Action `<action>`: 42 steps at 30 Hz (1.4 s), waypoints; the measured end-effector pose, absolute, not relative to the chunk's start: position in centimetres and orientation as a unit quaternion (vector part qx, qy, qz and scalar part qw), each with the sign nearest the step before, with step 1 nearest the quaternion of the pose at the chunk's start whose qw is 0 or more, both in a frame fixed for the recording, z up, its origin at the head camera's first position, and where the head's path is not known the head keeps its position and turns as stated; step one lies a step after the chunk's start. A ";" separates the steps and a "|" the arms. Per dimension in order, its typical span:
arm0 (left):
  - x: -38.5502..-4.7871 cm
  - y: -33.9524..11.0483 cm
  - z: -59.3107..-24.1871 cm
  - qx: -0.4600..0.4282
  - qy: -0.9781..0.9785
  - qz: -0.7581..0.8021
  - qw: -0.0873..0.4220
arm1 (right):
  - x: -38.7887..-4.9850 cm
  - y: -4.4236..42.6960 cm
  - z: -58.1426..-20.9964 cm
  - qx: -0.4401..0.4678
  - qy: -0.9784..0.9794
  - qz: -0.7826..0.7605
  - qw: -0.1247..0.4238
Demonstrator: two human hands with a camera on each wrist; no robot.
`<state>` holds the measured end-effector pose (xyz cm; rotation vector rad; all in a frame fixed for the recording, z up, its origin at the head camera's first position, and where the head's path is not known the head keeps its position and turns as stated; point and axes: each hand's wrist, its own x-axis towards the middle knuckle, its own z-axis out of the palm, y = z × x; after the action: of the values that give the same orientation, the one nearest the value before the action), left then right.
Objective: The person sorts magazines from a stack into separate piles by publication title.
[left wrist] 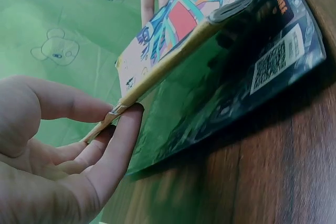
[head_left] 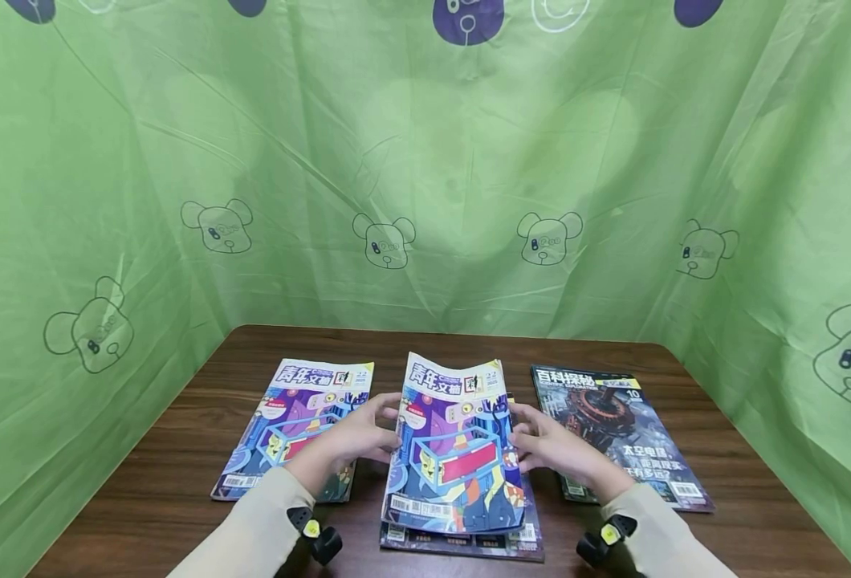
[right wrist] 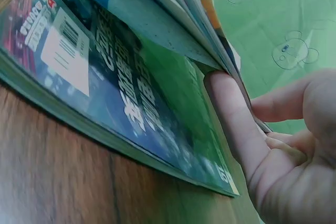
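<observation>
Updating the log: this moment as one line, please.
left hand: pinches upper magazine, left edge | right hand: pinches right edge | beneath: dark magazine on table

Head view: bright, diffuse light, with pale patches and soft shadows on the green curtain [head_left: 462,160]. Wrist views: dimmer, softly blurred; green glare on the lower magazine [left wrist: 202,103], dark shadow along the table [left wrist: 278,177]
</observation>
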<state>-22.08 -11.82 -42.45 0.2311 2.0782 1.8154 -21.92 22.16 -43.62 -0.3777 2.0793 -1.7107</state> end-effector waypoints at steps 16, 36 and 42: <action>-22.1 -15.4 -42.6 -0.001 0.780 0.612 0.131 | -22.9 17.4 -44.4 -0.139 0.728 -0.637 0.214; -22.3 -21.4 -41.6 -0.008 0.815 0.568 0.113 | -23.7 10.8 -43.8 -0.155 0.705 -0.659 0.213; -22.3 -22.8 -41.7 -0.004 0.815 0.570 0.107 | -24.1 9.1 -44.1 -0.158 0.697 -0.666 0.212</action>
<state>-22.27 -22.84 -41.67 -0.0111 2.3993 1.6784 -24.05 9.09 -44.11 -0.4393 1.9368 -1.8499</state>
